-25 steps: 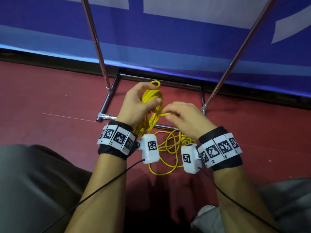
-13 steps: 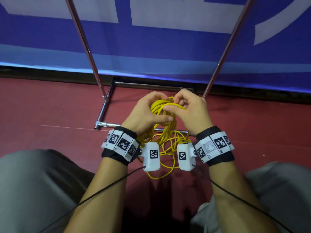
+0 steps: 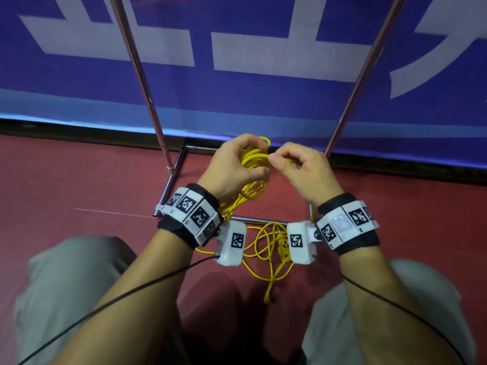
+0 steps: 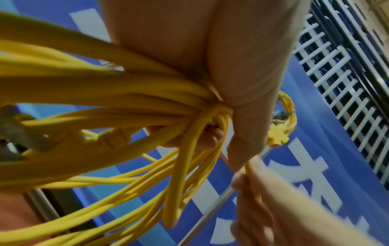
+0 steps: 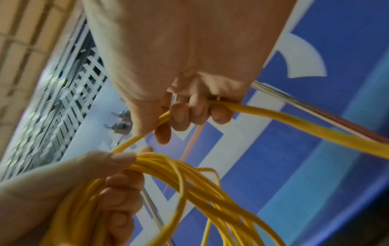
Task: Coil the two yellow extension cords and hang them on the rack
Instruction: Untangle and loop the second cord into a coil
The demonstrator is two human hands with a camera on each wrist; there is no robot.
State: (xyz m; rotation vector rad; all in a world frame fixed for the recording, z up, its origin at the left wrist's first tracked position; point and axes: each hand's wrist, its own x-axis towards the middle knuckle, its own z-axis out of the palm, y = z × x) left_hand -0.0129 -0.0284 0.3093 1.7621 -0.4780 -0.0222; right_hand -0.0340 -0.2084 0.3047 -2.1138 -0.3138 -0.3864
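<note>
My left hand point(image 3: 238, 164) grips a bundle of yellow cord loops point(image 3: 253, 160), its thumb and fingers curled round the coil point(image 4: 147, 103). Right beside it my right hand point(image 3: 292, 164) holds one strand of the same yellow cord point(image 5: 273, 119) in curled fingers, and the strand runs from there to the coil. Loose cord point(image 3: 271, 248) lies tangled on the red floor below my wrists, with a yellow plug end point(image 3: 268, 296) near my knees. The metal rack point(image 3: 137, 64) stands in front of me. High on it hangs another yellow coiled cord point(image 4: 286, 119).
The rack's two slanted chrome poles point(image 3: 361, 75) rise from a rectangular base frame point(image 3: 171, 180) on the red floor. A blue and white banner point(image 3: 250, 48) stands close behind it. My grey trouser knees point(image 3: 66, 285) are at both lower corners.
Both hands have risen with the coil, and my view has tilted up. My right hand has drawn slightly apart from the left, holding a single strand; more loose cord shows on the floor.
</note>
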